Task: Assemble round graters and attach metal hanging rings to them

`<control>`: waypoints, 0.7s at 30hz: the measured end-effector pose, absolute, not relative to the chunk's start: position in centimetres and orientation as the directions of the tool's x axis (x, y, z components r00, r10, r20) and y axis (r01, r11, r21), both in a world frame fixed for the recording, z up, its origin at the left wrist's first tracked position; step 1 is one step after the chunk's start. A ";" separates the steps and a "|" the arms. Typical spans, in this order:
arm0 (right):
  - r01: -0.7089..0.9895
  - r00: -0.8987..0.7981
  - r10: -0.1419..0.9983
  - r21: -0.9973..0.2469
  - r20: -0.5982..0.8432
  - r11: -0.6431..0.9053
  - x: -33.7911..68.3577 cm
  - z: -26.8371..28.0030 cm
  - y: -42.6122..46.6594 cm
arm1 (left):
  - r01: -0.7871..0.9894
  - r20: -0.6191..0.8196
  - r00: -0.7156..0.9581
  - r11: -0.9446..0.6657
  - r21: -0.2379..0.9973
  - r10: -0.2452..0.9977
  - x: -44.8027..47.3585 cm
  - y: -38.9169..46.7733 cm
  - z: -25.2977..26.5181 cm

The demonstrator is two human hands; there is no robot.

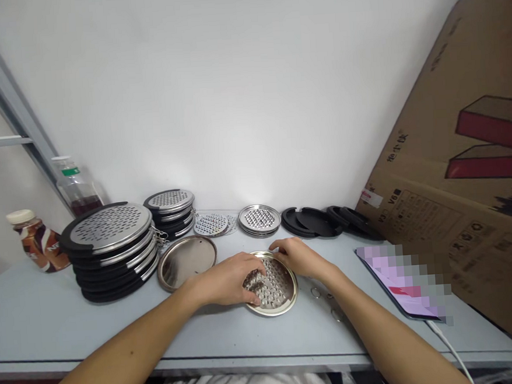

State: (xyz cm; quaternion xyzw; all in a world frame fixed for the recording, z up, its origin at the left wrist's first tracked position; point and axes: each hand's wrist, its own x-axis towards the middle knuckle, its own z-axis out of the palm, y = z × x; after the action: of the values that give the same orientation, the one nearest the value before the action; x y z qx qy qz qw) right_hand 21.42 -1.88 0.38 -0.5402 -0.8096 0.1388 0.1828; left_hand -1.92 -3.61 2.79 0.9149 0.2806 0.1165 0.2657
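Note:
A round metal grater (274, 299) with raised teeth and a shiny rim lies on the table before me. My left hand (229, 278) grips its left side, thumb and fingers apart and curled over the rim onto the toothed face. At the far right rim, my right hand (299, 256) has bent fingers holding the edge; part of its grip is hidden. Left of the grater, a shallow round metal dish (186, 261) rests tilted. Small metal rings (315, 293) lie by my right forearm.
A tall stack of black-edged graters (109, 225) stands left, a smaller stack (169, 201) behind it. Perforated discs (211, 225), stacked grater plates (260, 220) and black round holders (315, 222) line the wall. Bottles (40, 245), a cabled phone (398, 281) and a cardboard box (449, 202) flank these.

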 end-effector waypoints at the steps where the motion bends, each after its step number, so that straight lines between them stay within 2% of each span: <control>1: 0.823 -0.352 0.925 -0.425 0.141 0.378 21.4 0.4 -1.9 | 0.457 0.065 0.809 -0.694 0.556 0.585 -2.0 -3.6 2.7; 13: 0.816 -0.361 0.920 -0.428 0.149 0.389 21.3 0.6 -2.0 | 0.425 0.105 0.814 -0.709 0.562 0.571 -2.0 -3.4 2.2; 21: 0.837 -0.337 0.928 -0.400 0.158 0.372 21.0 0.4 -2.0 | 0.444 0.076 0.815 -0.704 0.554 0.574 -2.3 -3.4 2.5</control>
State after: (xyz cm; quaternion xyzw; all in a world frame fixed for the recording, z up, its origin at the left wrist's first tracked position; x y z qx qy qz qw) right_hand 20.98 -1.99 0.40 -0.5461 -0.8082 0.1246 0.1819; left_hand -2.26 -3.40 2.49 0.9150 0.2780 0.1224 0.2657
